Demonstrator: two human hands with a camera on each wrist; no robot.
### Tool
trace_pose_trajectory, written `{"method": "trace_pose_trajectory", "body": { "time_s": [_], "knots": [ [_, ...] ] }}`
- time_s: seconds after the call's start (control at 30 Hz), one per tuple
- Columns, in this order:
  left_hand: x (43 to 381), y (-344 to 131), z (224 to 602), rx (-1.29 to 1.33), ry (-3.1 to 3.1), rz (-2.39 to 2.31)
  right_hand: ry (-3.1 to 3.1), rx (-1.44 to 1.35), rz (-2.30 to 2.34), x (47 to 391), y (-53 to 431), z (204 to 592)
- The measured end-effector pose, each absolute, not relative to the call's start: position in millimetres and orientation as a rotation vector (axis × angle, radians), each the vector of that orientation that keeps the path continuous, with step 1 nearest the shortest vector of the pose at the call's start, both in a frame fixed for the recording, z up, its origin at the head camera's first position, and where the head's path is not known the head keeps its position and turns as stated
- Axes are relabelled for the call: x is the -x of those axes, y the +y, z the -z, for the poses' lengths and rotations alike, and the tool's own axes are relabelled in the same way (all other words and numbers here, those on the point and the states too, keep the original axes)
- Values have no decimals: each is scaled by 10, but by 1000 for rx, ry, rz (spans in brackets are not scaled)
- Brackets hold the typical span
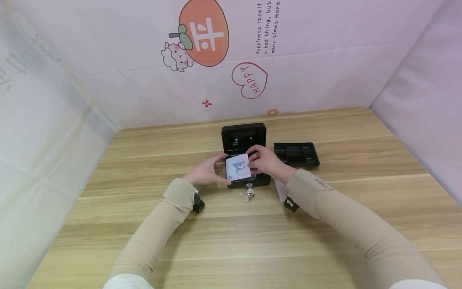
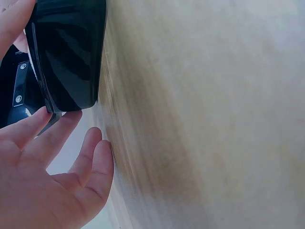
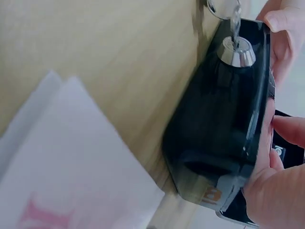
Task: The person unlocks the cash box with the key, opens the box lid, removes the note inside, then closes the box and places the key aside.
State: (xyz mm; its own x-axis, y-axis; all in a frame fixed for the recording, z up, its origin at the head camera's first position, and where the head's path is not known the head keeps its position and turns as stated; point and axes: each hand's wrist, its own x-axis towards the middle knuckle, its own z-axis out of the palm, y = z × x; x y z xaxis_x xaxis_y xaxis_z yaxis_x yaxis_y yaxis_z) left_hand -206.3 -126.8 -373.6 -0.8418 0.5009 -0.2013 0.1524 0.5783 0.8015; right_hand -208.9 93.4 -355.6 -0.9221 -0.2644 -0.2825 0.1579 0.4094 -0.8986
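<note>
Black box (image 1: 262,181) stretches sideways, lock (image 1: 249,186) on its near side.

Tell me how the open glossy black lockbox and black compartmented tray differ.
The open glossy black lockbox has a raised lid; the black compartmented tray shows none. The lockbox bears a silver lock with keys; the tray shows no lock. A pale printed square covers part of the lockbox's opening, not the tray. Both sit on the wood-grain table.
</note>
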Motion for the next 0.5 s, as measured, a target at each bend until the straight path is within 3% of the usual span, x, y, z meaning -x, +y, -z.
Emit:
{"method": "trace_pose_trajectory", "body": {
  "time_s": [0.5],
  "knots": [
    [2057, -1254, 3736, -534, 2449, -1108, 2251, 81, 1598, 2079, 1078, 3512]
  ]
}}
